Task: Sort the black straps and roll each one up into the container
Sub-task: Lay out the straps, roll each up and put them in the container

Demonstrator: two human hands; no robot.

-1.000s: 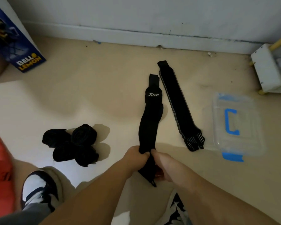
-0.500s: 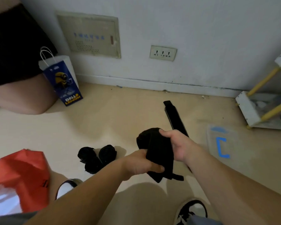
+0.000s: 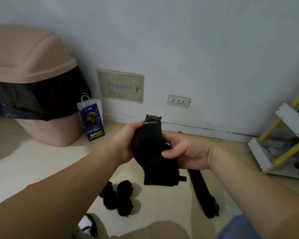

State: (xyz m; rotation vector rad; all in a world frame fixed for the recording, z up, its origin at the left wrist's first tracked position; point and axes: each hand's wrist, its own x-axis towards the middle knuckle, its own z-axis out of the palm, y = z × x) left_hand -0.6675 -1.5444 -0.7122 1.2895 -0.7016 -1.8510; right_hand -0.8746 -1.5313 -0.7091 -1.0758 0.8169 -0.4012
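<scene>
Grip: both hands clasp one black strap, lifted off the floor in the middle of the view.
Left hand: wraps the upper left edge of the held strap, with the fingers curled behind the cloth.
Right hand: closes on the strap's right side, thumb laid across the front and fingers out of sight behind.
Held strap: bunched and folded between the palms. One short end sticks up at the far side and a loose tail hangs down at the near side. It does not look like a tight roll yet.
Done so far: several rolled straps lie in a small heap on the floor, near and left of the hands. The exact count is hard to tell.
Left to do: finishing this roll seems to be the step in hand. A flat strap lies unrolled on the floor, just right of the hanging tail.
Container: only a faint clear edge shows near right, beside the flat strap, with the right forearm covering most of it. No roll can be seen inside, so the heap probably has yet to go in.
Judgement: roughly past halfway on rolling, with little or nothing stowed.
Surroundings: a pink bin and a blue paper bag stand far left, and a white rack stands far right.
</scene>
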